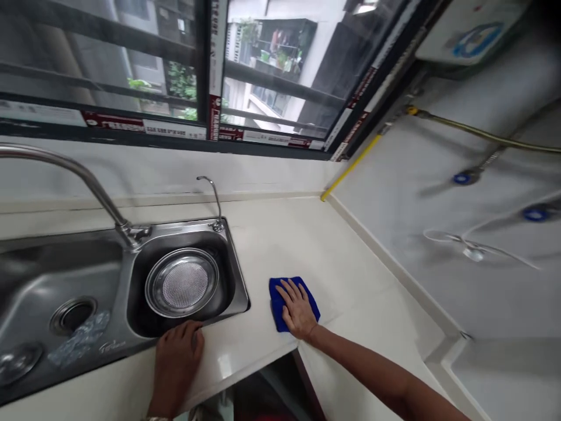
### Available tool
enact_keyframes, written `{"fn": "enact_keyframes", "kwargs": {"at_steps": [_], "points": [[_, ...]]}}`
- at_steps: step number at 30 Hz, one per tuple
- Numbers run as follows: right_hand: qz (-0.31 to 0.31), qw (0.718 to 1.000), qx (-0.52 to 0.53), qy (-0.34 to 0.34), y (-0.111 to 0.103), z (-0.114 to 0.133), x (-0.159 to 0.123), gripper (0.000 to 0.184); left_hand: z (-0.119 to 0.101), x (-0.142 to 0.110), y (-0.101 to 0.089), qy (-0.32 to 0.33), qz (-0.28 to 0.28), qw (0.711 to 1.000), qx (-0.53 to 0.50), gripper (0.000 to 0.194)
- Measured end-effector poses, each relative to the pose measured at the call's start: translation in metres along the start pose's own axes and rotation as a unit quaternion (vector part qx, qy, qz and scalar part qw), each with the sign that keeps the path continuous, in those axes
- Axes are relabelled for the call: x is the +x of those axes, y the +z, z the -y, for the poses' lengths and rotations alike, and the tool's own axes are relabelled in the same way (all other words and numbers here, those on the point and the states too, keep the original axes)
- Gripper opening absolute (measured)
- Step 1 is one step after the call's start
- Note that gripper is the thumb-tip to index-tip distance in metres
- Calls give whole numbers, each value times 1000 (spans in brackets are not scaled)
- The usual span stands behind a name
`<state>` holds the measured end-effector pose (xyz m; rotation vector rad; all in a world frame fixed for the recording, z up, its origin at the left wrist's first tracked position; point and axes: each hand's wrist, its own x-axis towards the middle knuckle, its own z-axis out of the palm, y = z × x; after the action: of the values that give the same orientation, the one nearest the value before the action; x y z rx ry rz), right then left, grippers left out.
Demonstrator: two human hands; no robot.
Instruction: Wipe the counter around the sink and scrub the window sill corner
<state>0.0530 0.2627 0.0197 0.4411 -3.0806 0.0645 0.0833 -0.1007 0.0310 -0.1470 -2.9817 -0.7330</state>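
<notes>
Blue cloth lies on countertop, right of sink; squarish, no clear long axis. Right hand is nearer, spread flat on top. Left hand, well apart, rests at sink's front rim, nothing visibly gripped.

- Daylight thru window; bldg outside nr washed out.
- Soft shadows by valve on R wall.
- Glare spot on counter edge nr my L hand, dimmer than my R hand.
- Heater logo, window labels blurry.
- Wide-angle tilt; top R corner v. dark.
</notes>
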Motion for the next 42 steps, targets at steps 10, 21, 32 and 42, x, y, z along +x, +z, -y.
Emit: {"fn": "enact_keyframes", "kwargs": {"at_steps": [10,21,32,42], "points": [[-63,996,18,-52,12,-10,106,59,-7,-12,10,-17,-31,999,39,32],[-105,993,35,-43,16,-20,145,54,-8,-4,6,-42,14,999,26,28],[-116,993,-14,7,25,-22,247,55,-14,-1,-1,-66,51,996,-11,28],[-91,995,-45,-8,25,15,194,57,-17,-3,2,-56,37,998,4,29]]}}
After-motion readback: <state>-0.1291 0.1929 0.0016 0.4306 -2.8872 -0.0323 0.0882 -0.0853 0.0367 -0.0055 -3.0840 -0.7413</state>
